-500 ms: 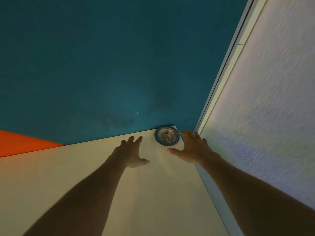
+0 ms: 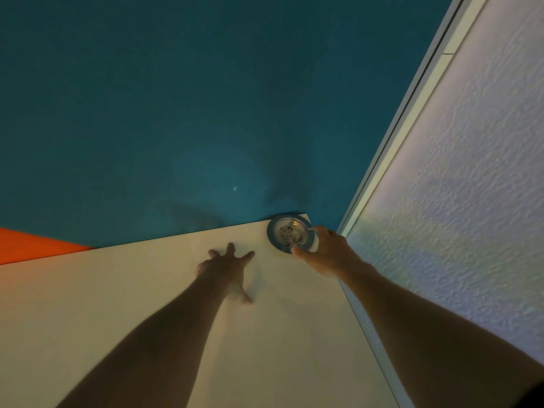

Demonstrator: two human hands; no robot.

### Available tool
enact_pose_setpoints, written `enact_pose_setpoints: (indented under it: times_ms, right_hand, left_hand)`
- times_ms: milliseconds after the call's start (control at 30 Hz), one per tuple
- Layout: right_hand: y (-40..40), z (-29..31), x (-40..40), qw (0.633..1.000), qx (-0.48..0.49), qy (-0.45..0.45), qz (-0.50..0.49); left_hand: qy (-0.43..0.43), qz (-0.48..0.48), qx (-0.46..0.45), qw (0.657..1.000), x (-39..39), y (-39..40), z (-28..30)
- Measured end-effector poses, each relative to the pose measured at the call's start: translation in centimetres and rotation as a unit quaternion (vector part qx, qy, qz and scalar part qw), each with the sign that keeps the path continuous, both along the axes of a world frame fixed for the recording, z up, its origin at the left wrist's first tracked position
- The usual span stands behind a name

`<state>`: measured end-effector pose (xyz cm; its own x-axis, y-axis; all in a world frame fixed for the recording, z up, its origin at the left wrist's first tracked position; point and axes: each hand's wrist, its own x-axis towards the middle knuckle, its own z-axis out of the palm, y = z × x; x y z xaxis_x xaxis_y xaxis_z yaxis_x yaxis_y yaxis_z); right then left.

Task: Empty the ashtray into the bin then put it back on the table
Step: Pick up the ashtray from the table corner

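at the far right corner of the pale table sat the ashtray, a round metal dish with a blue-looking rim and a heap of dark and light speckled ash in its middle. it rested flat on the tabletop, its far edge almost level with the table's back edge. the right hand reached in from the right and closed around the dish's near right side: the thumb tip lay against the near rim, and a finger curled over the right rim, so the hand pinched the ashtray's edge between thumb and fingers. whether the dish had left the surface could not be told. the left hand lay to the left of the ashtray, apart from it, palm down just over or on the table, fingers spread wide and thumb stuck out toward the viewer, gripping nothing. both bare forearms stretched up from the lower edge of the view. beyond the table lay a teal floor, with an orange patch at the left. a white textured wall rose along the right side, edged by a pale strip where it met the floor.
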<state>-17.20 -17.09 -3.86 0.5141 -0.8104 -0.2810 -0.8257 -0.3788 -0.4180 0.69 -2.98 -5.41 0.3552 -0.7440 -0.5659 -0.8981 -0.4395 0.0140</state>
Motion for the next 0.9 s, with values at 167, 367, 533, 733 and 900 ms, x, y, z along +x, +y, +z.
enact_pose_setpoints:
  times_ms: [167,367,533,733,900]
  right_hand:
    - [-1.2,-1.0,1.2,0.995,0.029,-0.052,-0.078]
    - [-1.8,-2.4,2.4,0.971,0.083,-0.092,-0.206]
    - [-1.7,-3.8,3.0,0.955,0.110,-0.103,-0.254]
    - [-1.9,-3.8,3.2,0.907,0.171,-0.206,-0.325]
    - [-2.0,-3.6,3.6,0.873,0.214,-0.259,-0.354]
  left_hand:
    - [0.001,0.005,-0.005,1.000,0.0,-0.3,-0.6]
    - [0.014,0.010,-0.012,1.000,0.0,-0.5,-0.5]
    - [0.014,0.007,-0.023,1.000,0.0,-0.3,-0.7]
    - [0.014,0.009,-0.025,1.000,0.1,-0.2,-0.9]
    - [0.015,0.007,-0.030,0.999,0.2,-0.2,-1.0]
